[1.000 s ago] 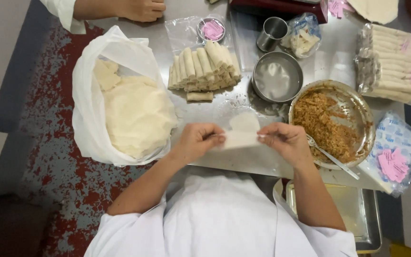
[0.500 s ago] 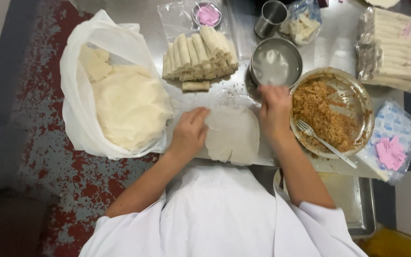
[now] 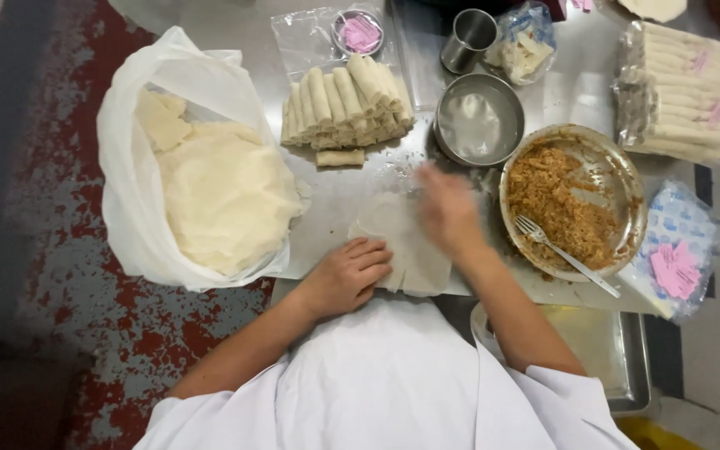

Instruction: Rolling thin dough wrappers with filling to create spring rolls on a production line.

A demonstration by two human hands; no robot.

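Head view, looking straight down. A thin pale wrapper sheet (image 3: 406, 242) lies flat on the metal tabletop (image 3: 352, 179), directly in front of the person's torso. Left hand (image 3: 345, 275) rests palm down on the near-left edge of the wrapper sheet, fingers spread and extended, pressing it flat; not clenched, nothing gripped. Right hand (image 3: 447, 208) sits over the far-right part of the same sheet, motion-blurred; fingers appear extended and flat against it, but whether anything is pinched cannot be told. The sheet thus lies between and partly under both hands. Left of the sheet: a white plastic bag (image 3: 139, 208), open, holding a stack of round wrappers (image 3: 227, 196). Beyond the sheet: a pile of finished rolls (image 3: 345, 104) lying side by side on clear plastic, one roll apart at the near edge. Right of the right hand, near it: a metal bowl of brown shredded filling (image 3: 564, 200) with a fork (image 3: 564, 254) resting in it, handle toward the near right. Beyond the right hand: a smaller metal bowl (image 3: 478, 121) with a pale liquid. Far right: wrapped packs of rolls (image 3: 681, 96).
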